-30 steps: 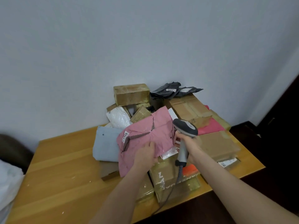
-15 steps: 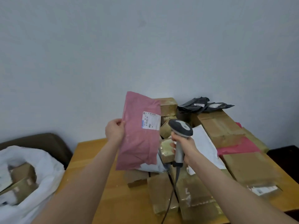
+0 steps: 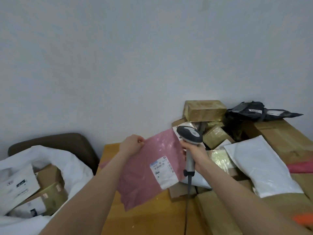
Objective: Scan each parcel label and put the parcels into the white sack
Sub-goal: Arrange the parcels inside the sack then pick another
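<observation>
My left hand [image 3: 131, 144] pinches the top edge of a pink mailer bag [image 3: 145, 173], holding it tilted above the wooden table [image 3: 152, 216]. Its white label [image 3: 163, 172] faces me. My right hand [image 3: 193, 150] grips the handle of a grey barcode scanner [image 3: 189, 134], whose head sits just right of the mailer's top corner. The white sack [image 3: 71, 168] lies open at the lower left with several boxes inside.
A heap of parcels covers the table's right side: a taped brown box [image 3: 205, 110] on top, black bags [image 3: 259, 111], a long carton [image 3: 277, 134] and a white mailer [image 3: 259, 165]. A dark chair back [image 3: 55, 141] stands behind the sack. The scanner's cable hangs down.
The pink mailer was lifted off the heap and turned label-side toward me, then lowered and tilted. My view swung left, bringing the sack into sight. The scanner stays beside the mailer.
</observation>
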